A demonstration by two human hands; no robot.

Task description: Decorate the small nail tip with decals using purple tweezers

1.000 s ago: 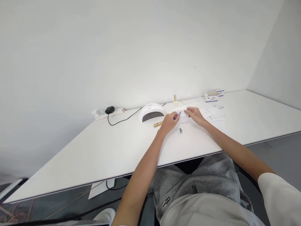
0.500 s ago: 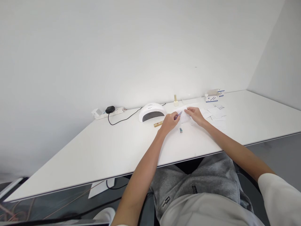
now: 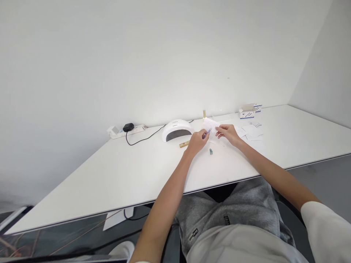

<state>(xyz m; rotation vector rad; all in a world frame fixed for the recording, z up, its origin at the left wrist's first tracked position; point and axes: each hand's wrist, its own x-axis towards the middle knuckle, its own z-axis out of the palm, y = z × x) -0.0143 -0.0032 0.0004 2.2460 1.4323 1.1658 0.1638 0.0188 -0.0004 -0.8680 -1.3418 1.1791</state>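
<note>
Since 0.5 s ago the small white sheet (image 3: pixel 211 125) has tipped up off the table (image 3: pixel 123 175), and its far edge now stands in front of the small bottle (image 3: pixel 204 113). The right hand (image 3: pixel 228 133) has drawn back a little with it.

The right hand pinches the sheet at its near right edge, fingers closed on it, so the sheet rises up and to the left of that grip. The left hand (image 3: pixel 196 141) is clenched around a thin purple tool (image 3: pixel 208 131). The tool's tip points away from the fist towards the lower left part of the sheet; whether it touches cannot be told.

Just below the tool tip, between the 2 hands, a small blue-grey piece (image 3: pixel 210 151) lies on the table. Left of the left-hand grip lies a tan stick (image 3: pixel 184 144), and beyond it sits a white nail lamp (image 3: pixel 177 130). Loose papers (image 3: pixel 251 132) lie to the right of the right hand, with 2 small boxes (image 3: pixel 249 111) behind them. A power strip (image 3: pixel 127 130) lies well off to the left.
</note>
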